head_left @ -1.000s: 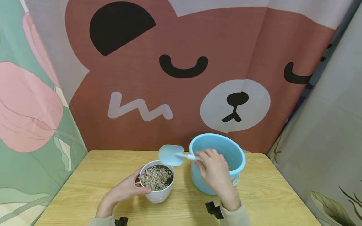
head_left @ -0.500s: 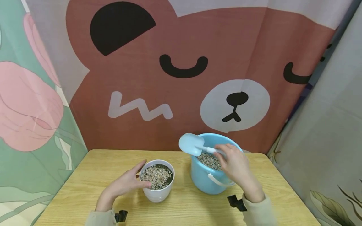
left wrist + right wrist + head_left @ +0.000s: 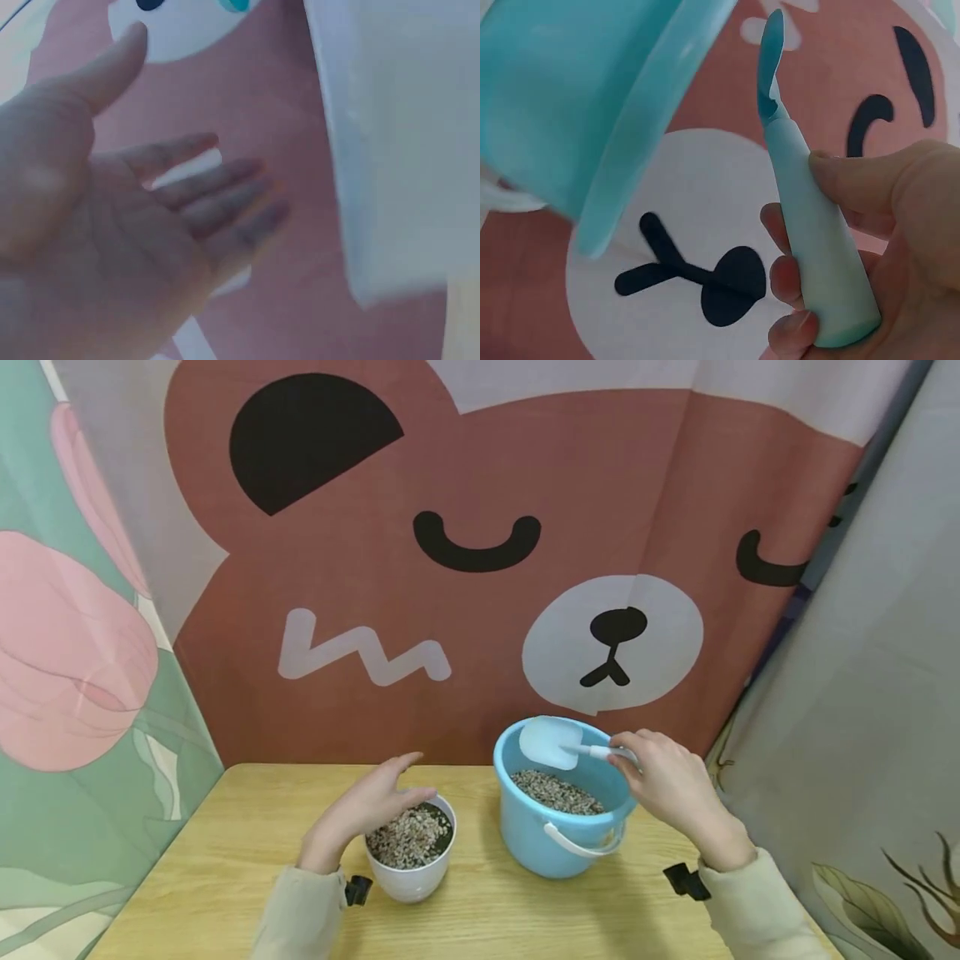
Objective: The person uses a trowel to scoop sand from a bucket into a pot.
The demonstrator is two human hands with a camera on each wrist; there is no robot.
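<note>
My right hand grips the handle of a pale blue toy shovel, its blade above the mouth of a light blue bucket. Curled fingers and thumb hold the shovel handle in the right wrist view. Inside the bucket lies a layer of small mixed gravel. To its left stands a white pot, filled near the rim with pale grit over something dark. My left hand hovers at the pot's left side, fingers extended, partly covering its rim. The left wrist view shows its spread palm apart from the pot.
A wooden table carries both containers. The bucket's white carrying handle hangs down at its front. Behind stands a hanging cloth with a bear print, and other printed cloths flank the table.
The right hand has moved right with the shovel, from beside the pot to over the bucket. The left hand has let go of the pot and lifted slightly.
</note>
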